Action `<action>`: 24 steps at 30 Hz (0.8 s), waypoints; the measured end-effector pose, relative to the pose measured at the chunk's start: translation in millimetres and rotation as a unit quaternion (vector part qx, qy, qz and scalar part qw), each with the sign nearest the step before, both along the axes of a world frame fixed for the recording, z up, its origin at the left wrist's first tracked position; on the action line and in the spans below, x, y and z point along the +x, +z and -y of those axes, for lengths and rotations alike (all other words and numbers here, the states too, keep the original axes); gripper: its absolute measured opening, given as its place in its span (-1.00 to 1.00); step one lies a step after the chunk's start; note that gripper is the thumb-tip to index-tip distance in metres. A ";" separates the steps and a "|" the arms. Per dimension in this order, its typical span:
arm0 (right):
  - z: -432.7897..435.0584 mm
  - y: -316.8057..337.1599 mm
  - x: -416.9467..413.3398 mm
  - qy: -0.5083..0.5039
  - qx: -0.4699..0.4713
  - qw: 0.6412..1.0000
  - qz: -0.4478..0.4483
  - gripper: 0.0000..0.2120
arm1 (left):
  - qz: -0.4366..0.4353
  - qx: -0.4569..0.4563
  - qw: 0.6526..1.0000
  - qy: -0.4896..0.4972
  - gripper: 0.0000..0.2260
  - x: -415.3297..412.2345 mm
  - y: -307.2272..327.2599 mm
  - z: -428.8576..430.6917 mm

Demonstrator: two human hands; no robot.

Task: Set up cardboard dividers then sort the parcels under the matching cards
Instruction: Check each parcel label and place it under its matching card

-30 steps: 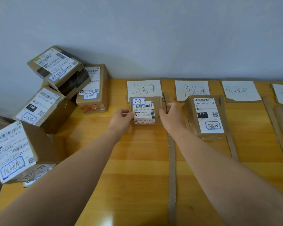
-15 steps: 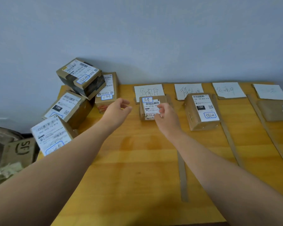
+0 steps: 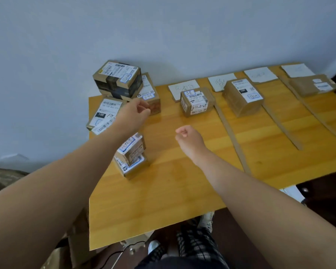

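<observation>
Several white cards lie along the back of the wooden table (image 3: 163,200), the leftmost card (image 3: 182,88) with a small labelled parcel (image 3: 197,101) below it. A bigger parcel (image 3: 242,98) sits under the second card (image 3: 219,81); a flat parcel (image 3: 314,85) lies at the right. Cardboard divider strips (image 3: 233,140) run between the columns. Unsorted parcels are heaped at the left, with a dark-taped box (image 3: 117,79) on top. My left hand (image 3: 137,113) hovers by the heap, fingers curled and empty. My right hand (image 3: 188,135) is a loose fist over the table.
A small parcel (image 3: 131,156) stands under my left forearm near the table's left edge. The wall runs right behind the table. Below the front edge are my legs, shoes and a cable on the floor. A brown bag lies at the far left.
Both hands have let go of the small parcel under the leftmost card and drawn back. My left hand swung left toward the heap. The camera has pulled back and turned left.
</observation>
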State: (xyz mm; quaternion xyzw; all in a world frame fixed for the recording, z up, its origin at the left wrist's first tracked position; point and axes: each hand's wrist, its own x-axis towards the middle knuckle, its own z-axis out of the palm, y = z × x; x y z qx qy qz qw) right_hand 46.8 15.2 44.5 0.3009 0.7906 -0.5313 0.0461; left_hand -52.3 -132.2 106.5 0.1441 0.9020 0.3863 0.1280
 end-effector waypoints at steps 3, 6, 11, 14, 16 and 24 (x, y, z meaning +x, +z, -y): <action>22.5 3.2 0.0 0.000 -0.020 1.000 0.012 -0.77 | -0.027 -0.030 0.999 0.004 -0.74 -6.8 -1.5 29.0; 40.5 8.0 -7.1 -0.006 -0.055 0.998 0.019 -0.81 | -0.049 -0.128 0.989 0.055 -0.62 -17.9 -11.7 55.2; 61.5 11.4 -18.0 0.001 -0.096 0.995 0.030 -0.70 | 0.095 -0.135 0.969 0.185 -0.21 -17.5 -30.9 88.8; 69.7 13.8 -22.2 0.014 -0.131 0.990 0.048 -0.64 | 0.219 0.050 0.946 0.234 -0.29 -10.2 -37.8 99.2; 74.4 14.2 -25.2 0.014 -0.167 0.984 0.056 -0.67 | 0.267 0.108 0.931 0.224 -0.52 -6.4 -42.4 101.7; 80.8 4.6 -25.5 -0.005 -0.235 0.970 0.055 -0.69 | 0.205 0.182 0.949 0.158 -0.49 1.8 -45.8 86.9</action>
